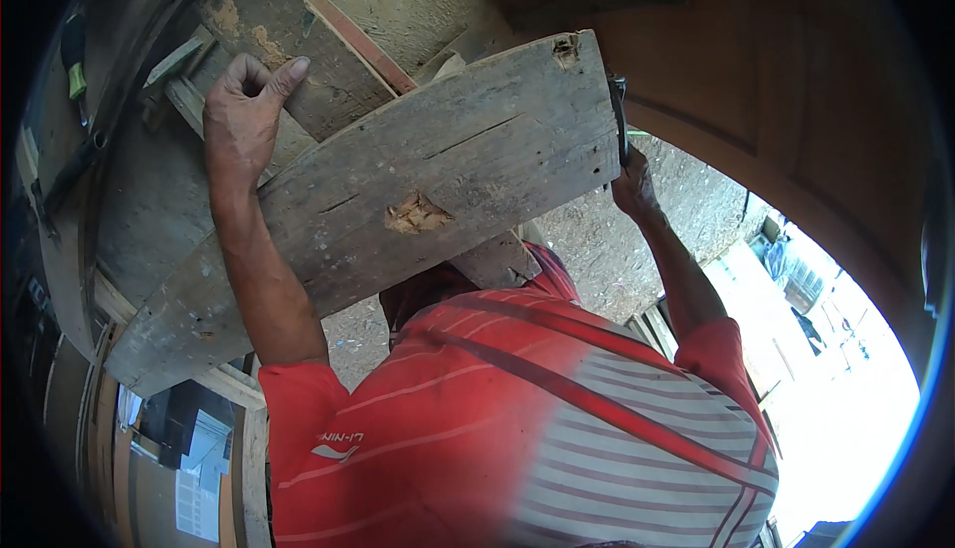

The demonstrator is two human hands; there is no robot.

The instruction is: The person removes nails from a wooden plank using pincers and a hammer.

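Note:
A long, worn grey wooden board (pixel 477 155) slants across the view in front of my chest, from lower left to upper right. Over its far edge reaches my left hand (pixel 247 115), fingers curled and the thumb against them in a pinch; whatever they may hold is hidden. My right hand (pixel 635 188) is closed at the board's right end, around the lower part of a narrow dark metal tool (pixel 619 115). This tool stands edge-on against the end, so its kind does not show. The board has a splintered pale patch (pixel 418 213) and a knot hole (pixel 566 49).
Behind the board lie a wide plank (pixel 288 46) with sawdust and a reddish wooden strip (pixel 350 31). A green-and-black handled tool (pixel 75 61) is at the far left. A brown wooden panel (pixel 786 61) curves along the right. Papers (pixel 204 468) lie at lower left.

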